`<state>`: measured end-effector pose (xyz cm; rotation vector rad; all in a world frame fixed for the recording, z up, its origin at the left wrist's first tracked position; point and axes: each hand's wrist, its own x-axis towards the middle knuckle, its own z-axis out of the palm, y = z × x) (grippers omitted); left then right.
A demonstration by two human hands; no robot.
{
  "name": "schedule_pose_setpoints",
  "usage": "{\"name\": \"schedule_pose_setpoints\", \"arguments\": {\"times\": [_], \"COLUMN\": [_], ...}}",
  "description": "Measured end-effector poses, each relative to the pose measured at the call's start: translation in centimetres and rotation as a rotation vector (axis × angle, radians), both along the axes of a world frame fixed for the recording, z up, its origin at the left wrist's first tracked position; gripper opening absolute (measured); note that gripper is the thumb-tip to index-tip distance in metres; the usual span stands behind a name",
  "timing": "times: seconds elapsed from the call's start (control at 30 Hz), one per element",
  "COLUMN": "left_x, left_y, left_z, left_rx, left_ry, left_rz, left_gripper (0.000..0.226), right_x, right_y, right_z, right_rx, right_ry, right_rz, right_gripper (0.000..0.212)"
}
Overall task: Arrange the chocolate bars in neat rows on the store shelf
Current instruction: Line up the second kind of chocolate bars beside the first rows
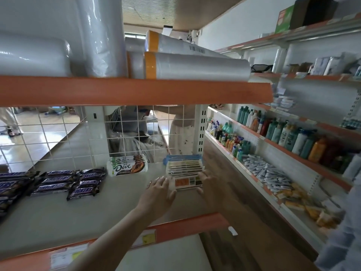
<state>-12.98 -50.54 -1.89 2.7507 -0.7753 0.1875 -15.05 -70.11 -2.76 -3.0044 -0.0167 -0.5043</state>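
Head view shows your left hand (161, 189) pressing straight fingers against the left end of a stack of white chocolate bars (184, 173) at the right end of the shelf (58, 216). Your right hand (206, 179) cups the stack's right end, probably gripping it with curled fingers, though blur hides the detail. Dove bars (127, 165) stand just left of the stack, and Snickers bars (64, 182) lie in rows further left.

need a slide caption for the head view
Both hands, left hand and right hand, square a chocolate bar stack beside Dove bars and Snickers bars.
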Motion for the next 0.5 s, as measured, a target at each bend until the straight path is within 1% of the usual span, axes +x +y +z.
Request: {"name": "schedule_pose_setpoints", "arguments": {"times": [0.1,0.2,0.37,0.5], "left_x": [0.0,0.3,0.7,0.9], "left_y": [0.6,1.1,1.5,1.7], "left_z": [-0.2,-0.4,-0.7,-0.9], "left_rx": [0.023,0.045,0.052,0.054], "left_ry": [0.021,0.037,0.032,0.021], "left_rz": [0.013,0.029,0.042,0.040], "left_gripper": [0.059,0.060,0.060,0.059], "right_x": [0.7,1.2,1.7,1.8], "right_y": [0.1,0.0,-0.2,-0.2], "right_z": [-0.3,-0.4,-0.4,-0.7], "right_rx": [-0.101,-0.152,-0.170,-0.125], "right_ry": [0.008,0.054,0.066,0.032], "right_rz": [-0.028,-0.033,-0.023,-0.006], "right_gripper": [0.041,0.047,0.043,0.041]}}
